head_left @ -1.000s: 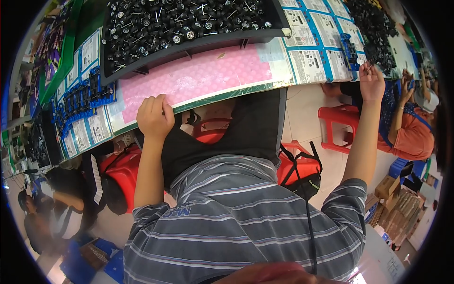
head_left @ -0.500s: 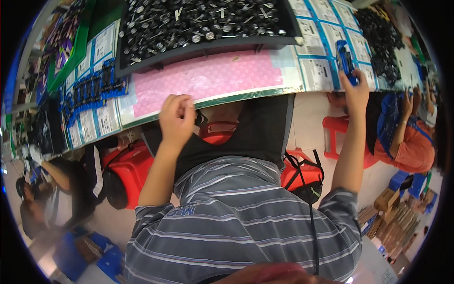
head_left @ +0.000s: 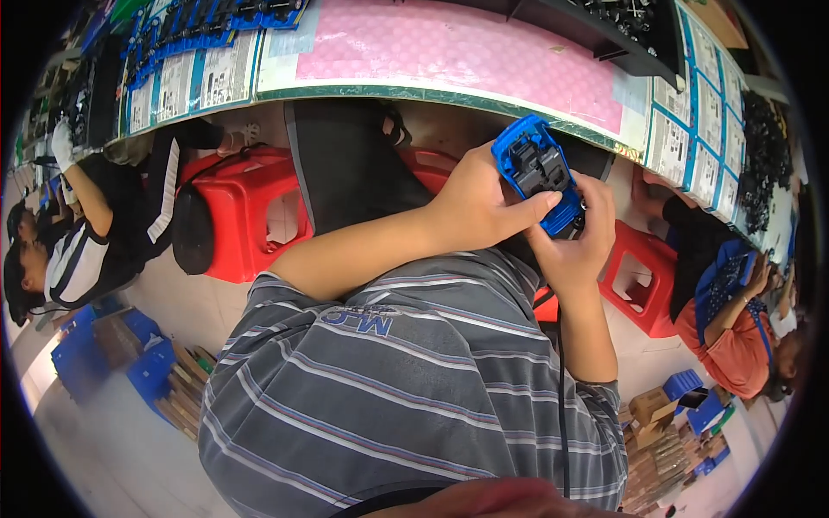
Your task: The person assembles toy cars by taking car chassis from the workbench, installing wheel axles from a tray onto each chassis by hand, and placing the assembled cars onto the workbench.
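A blue toy car, glossy plastic with rounded corners, sat between the person's 2 bare hands, just off the near edge of the table and above the lap. Its open side faced up, showing matt black moulded parts inside the blue shell. The left hand was closed around the car's left side, its thumb pressed across the nearer end. The right hand gripped that same end from the right, fingers curled. Between them, thumb and fingers hid part of the car.

The table had a green rim, and on its top lay a smooth pink sheet patterned with pale round spots. Flat printed cards bordered in blue lined the right side. A rigid black tray stood far right of centre, its tall ribbed wall in front of small dark wheels with shiny hubs. Blue toy chassis lay in a row at far left; a tangled heap of black pieces covered the far right. Red plastic stools stood on either side, and a co-worker in orange sat at right.
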A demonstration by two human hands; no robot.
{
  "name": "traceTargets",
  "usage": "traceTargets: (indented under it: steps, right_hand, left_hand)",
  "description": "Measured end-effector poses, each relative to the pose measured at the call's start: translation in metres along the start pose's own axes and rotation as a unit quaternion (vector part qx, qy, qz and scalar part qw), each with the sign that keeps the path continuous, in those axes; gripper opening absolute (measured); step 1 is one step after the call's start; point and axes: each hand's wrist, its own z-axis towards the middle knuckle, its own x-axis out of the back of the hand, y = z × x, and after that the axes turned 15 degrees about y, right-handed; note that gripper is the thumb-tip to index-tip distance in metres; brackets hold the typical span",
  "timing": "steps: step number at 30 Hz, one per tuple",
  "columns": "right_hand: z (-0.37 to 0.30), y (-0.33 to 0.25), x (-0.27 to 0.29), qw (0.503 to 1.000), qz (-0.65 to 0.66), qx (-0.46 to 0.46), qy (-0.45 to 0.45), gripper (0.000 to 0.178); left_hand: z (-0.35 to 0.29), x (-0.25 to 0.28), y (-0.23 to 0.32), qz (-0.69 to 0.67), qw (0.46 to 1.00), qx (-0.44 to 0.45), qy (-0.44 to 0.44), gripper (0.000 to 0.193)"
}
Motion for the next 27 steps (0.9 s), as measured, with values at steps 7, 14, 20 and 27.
traceTargets:
  steps: [7, 14, 20, 27]
  right_hand:
    - [-0.006, -0.008, -0.012, 0.986, 0.107, -0.060, -0.112, 0.062]
    - [-0.008, -0.008, -0.023, 0.963, 0.193, -0.114, -0.153, 0.060]
    - [-0.006, -0.012, -0.021, 0.887, 0.280, -0.326, -0.172, 0.036]
    - [-0.015, -0.006, -0.024, 0.864, 0.317, -0.358, -0.159, 0.032]
  left_hand:
    - [-0.016, 0.017, 0.011, 0.101, 0.986, -0.100, 0.083, 0.052]
    - [-0.020, 0.038, 0.004, 0.073, 0.986, -0.103, 0.104, 0.036]
    - [-0.021, 0.044, 0.006, 0.023, 0.990, -0.114, 0.085, 0.039]
    - [-0.020, 0.047, 0.008, 0.094, 0.981, -0.154, 0.073, 0.045]
